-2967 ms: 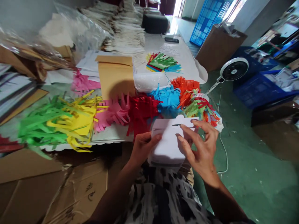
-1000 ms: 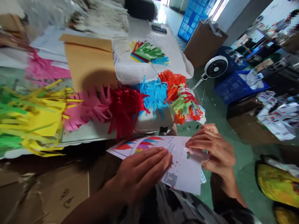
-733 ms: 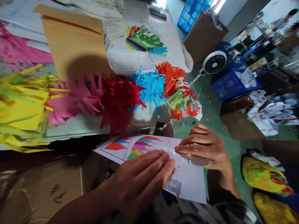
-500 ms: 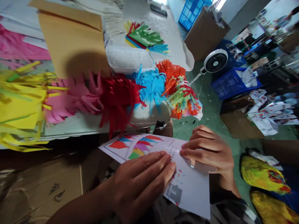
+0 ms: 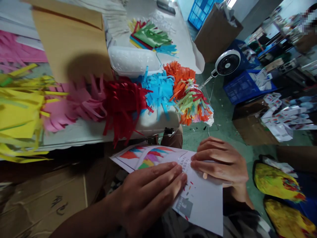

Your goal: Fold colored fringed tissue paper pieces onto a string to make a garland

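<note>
A white printed card [image 5: 203, 201] with coloured flag shapes and a grey square marked 3 lies on my lap. My left hand [image 5: 151, 195] presses flat on its middle, fingers stretched out together. My right hand [image 5: 220, 162] rests on the card's right part with fingers curled down onto it, fingertips almost meeting those of the left hand. A thin clear or pale strip [image 5: 205, 175] shows under the right fingers.
Fringed paper bundles in yellow [image 5: 19, 112], pink [image 5: 71, 105], red [image 5: 123, 99], blue [image 5: 158, 89] and orange [image 5: 180, 76] hang over the table edge ahead. A brown envelope [image 5: 71, 46], clear plastic box [image 5: 133, 59], white fan [image 5: 226, 62], blue crates [image 5: 247, 86] and cardboard boxes [image 5: 44, 201] surround me.
Three seconds ago both hands held a plain white folded packet; it now shows its printed side lying on my lap. Over the last second the hands barely shifted, pressing along the card.
</note>
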`<state>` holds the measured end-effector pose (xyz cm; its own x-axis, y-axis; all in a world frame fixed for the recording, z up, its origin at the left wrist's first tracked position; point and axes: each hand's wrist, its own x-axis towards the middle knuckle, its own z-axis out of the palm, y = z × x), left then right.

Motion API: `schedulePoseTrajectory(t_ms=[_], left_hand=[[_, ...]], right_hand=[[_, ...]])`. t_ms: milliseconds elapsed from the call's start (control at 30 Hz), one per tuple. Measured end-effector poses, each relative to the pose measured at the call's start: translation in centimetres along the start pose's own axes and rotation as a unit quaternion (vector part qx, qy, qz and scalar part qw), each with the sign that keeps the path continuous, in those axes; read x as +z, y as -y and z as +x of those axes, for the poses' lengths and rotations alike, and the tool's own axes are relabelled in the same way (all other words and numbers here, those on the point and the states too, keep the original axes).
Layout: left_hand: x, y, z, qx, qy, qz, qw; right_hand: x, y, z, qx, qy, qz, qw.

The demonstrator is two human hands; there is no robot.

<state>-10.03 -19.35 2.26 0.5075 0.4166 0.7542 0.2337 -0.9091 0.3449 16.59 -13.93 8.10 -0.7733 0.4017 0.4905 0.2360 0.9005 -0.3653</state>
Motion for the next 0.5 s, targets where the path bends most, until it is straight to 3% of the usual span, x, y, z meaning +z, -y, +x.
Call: schedulePoseTrajectory(t_ms=[233,500], left_hand=[[0.0,-0.2,-0.2,-0.03,-0.009,-0.021,0.999],[0.7,-0.2,-1.3,-0.051,-0.009,-0.033,0.998]], right_hand=[[0.1,0.7,0.1,0.035,-0.029,0.02,0.999],[0.9,0.6,-0.3,0.081,-0.087,0.137,0.983]])
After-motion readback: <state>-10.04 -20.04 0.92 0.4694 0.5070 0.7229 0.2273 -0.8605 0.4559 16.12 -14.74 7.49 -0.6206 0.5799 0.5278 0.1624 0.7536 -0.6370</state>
